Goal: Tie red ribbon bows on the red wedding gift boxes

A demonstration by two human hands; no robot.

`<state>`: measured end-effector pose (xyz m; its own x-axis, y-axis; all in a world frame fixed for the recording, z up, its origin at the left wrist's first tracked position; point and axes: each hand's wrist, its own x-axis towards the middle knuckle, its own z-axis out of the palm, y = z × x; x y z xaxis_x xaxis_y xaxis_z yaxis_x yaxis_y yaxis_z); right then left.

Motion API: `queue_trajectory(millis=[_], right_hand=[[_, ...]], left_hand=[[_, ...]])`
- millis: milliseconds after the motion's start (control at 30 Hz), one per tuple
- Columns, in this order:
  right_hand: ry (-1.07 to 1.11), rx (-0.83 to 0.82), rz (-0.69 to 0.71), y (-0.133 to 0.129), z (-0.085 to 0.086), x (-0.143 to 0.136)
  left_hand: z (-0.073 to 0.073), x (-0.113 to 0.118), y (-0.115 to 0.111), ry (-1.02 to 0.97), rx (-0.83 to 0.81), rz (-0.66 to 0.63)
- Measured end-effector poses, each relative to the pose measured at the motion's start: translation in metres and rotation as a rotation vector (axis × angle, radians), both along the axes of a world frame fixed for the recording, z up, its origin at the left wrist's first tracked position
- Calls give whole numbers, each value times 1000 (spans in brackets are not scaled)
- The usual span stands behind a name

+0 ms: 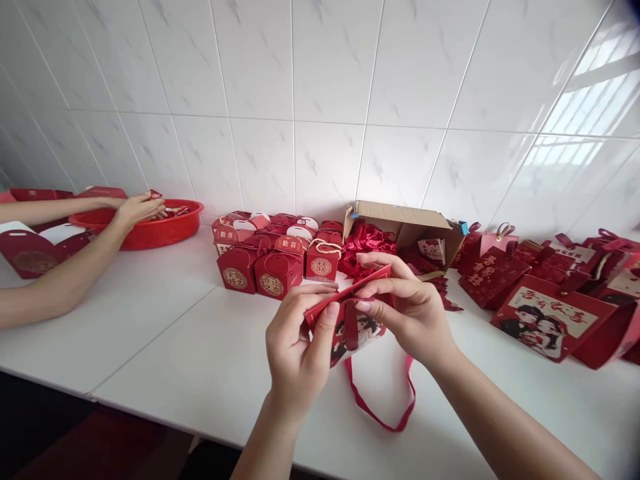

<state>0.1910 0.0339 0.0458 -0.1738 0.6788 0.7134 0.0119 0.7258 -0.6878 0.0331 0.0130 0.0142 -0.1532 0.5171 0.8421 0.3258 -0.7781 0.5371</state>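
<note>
My left hand (299, 341) and my right hand (406, 308) both grip a small red gift bag (350, 330) printed with a cartoon couple, held just above the white table (200, 360). My fingers pinch its top edge from each side. A red ribbon handle (380, 407) hangs from the bag and loops down onto the table.
Several closed red gift boxes (273, 257) stand by the tiled wall. An open cardboard box (405, 227) holds red ribbons. More red couple-print bags (550, 313) lie at right. At left, another person's hands (133, 210) reach into a red basin (150, 227).
</note>
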Motion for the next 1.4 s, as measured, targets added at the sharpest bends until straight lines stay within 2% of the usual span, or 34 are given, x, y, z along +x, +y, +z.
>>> queue_trajectory(millis=[400, 833, 1067, 1133, 1267, 1400], right_hand=[[32, 3, -12, -1, -4, -2], [47, -13, -55, -4, -4, -4], [58, 150, -128, -1, -6, -5], [112, 110, -94, -1, -6, -6], [104, -78, 6, -2, -6, -5], [105, 13, 8, -6, -3, -4]], left_hand=[[-2, 1, 2, -16, 5, -18], [-3, 0, 3, 50, 114, 29], [-4, 3, 2, 22, 66, -56], [-5, 2, 1, 9, 55, -88], [-5, 1, 1, -25, 37, -147], [-7, 4, 2, -66, -17, -254]])
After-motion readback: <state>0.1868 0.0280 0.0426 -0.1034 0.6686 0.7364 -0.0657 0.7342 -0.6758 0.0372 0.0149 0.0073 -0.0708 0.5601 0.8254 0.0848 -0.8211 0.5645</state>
